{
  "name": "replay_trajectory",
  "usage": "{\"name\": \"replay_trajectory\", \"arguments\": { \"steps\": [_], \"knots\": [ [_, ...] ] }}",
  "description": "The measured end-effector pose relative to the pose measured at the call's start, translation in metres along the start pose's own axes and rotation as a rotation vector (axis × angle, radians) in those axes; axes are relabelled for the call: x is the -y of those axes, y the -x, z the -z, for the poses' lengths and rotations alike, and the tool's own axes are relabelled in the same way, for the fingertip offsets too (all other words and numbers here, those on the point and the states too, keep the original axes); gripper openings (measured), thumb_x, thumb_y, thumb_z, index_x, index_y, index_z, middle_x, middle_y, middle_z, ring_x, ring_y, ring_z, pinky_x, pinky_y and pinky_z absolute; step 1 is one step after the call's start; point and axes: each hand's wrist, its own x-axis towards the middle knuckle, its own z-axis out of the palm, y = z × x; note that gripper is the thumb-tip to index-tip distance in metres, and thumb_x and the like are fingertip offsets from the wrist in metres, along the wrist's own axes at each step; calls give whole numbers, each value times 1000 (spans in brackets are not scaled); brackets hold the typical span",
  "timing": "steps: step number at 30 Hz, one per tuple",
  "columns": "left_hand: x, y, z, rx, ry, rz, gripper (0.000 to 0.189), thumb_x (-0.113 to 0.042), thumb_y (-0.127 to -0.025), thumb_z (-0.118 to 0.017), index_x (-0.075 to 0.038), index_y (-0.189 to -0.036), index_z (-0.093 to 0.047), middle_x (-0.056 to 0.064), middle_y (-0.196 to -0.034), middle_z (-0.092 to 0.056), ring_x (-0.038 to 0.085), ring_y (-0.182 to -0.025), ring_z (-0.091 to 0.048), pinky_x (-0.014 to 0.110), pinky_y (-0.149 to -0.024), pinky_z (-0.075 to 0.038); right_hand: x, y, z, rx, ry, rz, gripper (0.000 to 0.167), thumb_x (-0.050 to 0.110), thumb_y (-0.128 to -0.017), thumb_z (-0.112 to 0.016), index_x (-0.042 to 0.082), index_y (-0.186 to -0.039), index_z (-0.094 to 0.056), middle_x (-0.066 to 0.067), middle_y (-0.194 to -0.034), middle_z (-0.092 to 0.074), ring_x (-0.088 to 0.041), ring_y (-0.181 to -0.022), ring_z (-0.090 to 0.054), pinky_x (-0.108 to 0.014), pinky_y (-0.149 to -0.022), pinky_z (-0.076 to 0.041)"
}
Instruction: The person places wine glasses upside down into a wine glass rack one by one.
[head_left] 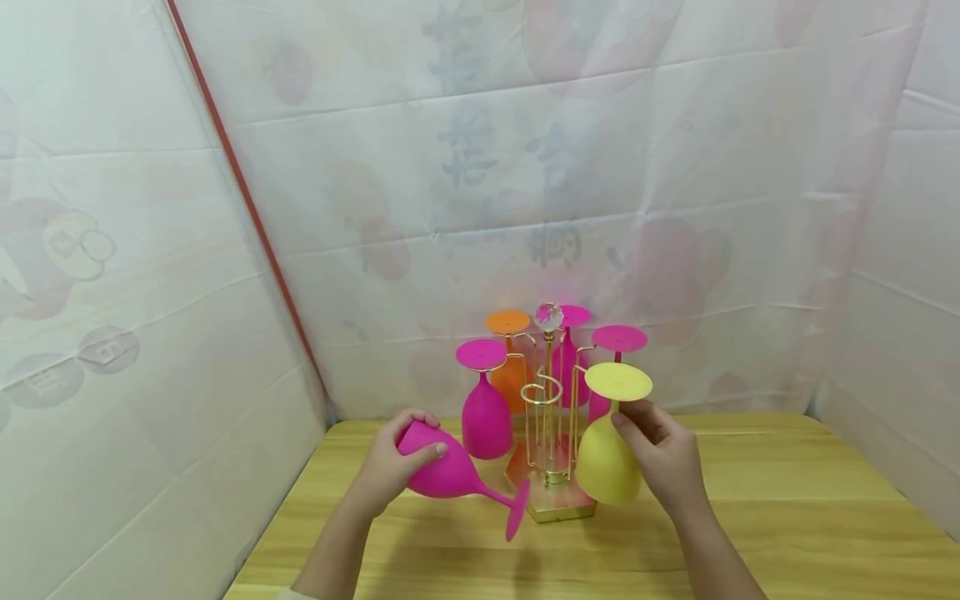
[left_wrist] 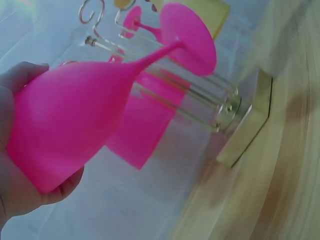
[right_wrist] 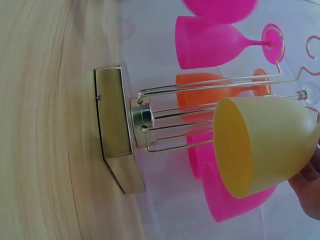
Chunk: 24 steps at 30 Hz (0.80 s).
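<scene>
My left hand [head_left: 397,462] grips a pink goblet [head_left: 442,467] round its bowl; the goblet is tilted, its foot pointing down and right. In the left wrist view the fingers wrap the pink bowl [left_wrist: 75,115]. My right hand [head_left: 663,454] pinches a yellow goblet [head_left: 611,462] near its stem. That goblet is upside down, at the front right of a gold wire rack [head_left: 551,408]; its mouth faces the base in the right wrist view. Whether its foot rests on a rack hook cannot be told. One front loop [head_left: 542,390] of the rack bears no goblet.
Upside down on the rack hang an orange goblet [head_left: 508,323] and several pink goblets [head_left: 487,421]. A clear ball [head_left: 548,316] tops the rack, whose hexagonal gold base [head_left: 562,504] stands on a wooden table [head_left: 787,500]. Pale printed sheets [head_left: 375,167] rise behind and at the sides.
</scene>
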Motion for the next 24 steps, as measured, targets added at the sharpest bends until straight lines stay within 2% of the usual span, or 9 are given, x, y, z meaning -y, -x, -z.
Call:
{"name": "replay_trajectory", "arguments": {
  "steps": [3,7,12,17,20,22,24],
  "knots": [
    [-1,2,-7,-2,83,-1,32,-16,-84,-75,-8,-111,-60,15,-119,-55,28,-97,-62,42,-70,-60,1,1,0,-25,-42,10,26,21,-93,-68,5,-114,-68,7,-103,-70,-1,-95,-65,-13,-81,-53],
    [-1,4,-17,-19,195,-10,32,-13,-84,-73,-5,-111,-58,15,-122,-54,28,-102,-60,43,-73,-59,2,2,-1,-63,-123,41,29,7,-93,-66,0,-121,-64,1,-104,-69,-5,-99,-65,-13,-84,-52],
    [-1,5,-27,-41,323,-53,33,-10,-86,-69,1,-113,-53,17,-124,-54,29,-110,-57,45,-79,-58,5,3,-1,-137,-226,90,40,-8,-92,-56,-2,-132,-57,2,-108,-68,-10,-103,-65,-14,-87,-52],
    [0,3,-38,-73,430,-67,30,-10,-87,-65,0,-112,-52,13,-121,-56,31,-114,-55,49,-82,-57,3,3,1,-341,-296,195,41,-13,-90,-49,-5,-130,-59,1,-105,-69,-10,-99,-67,-14,-85,-52],
    [0,4,-46,-88,497,-69,24,-10,-88,-63,-6,-109,-53,10,-120,-57,31,-115,-54,49,-84,-56,2,2,0,-482,-371,312,34,-16,-88,-49,-14,-121,-60,-5,-97,-69,-12,-91,-68,-14,-83,-54],
    [-1,5,-50,-88,537,-72,21,-11,-88,-62,-11,-108,-54,6,-119,-58,30,-116,-54,48,-85,-56,4,1,-1,-550,-420,394,29,-18,-86,-49,-21,-113,-59,-7,-91,-68,-14,-83,-66,-15,-75,-55],
    [-2,5,-55,-83,577,-71,19,-12,-89,-60,-16,-107,-55,3,-119,-58,29,-117,-53,47,-87,-56,9,2,-4,-598,-420,470,24,-19,-84,-49,-25,-106,-58,-8,-86,-67,-14,-74,-63,-14,-64,-53]
  ]
}}
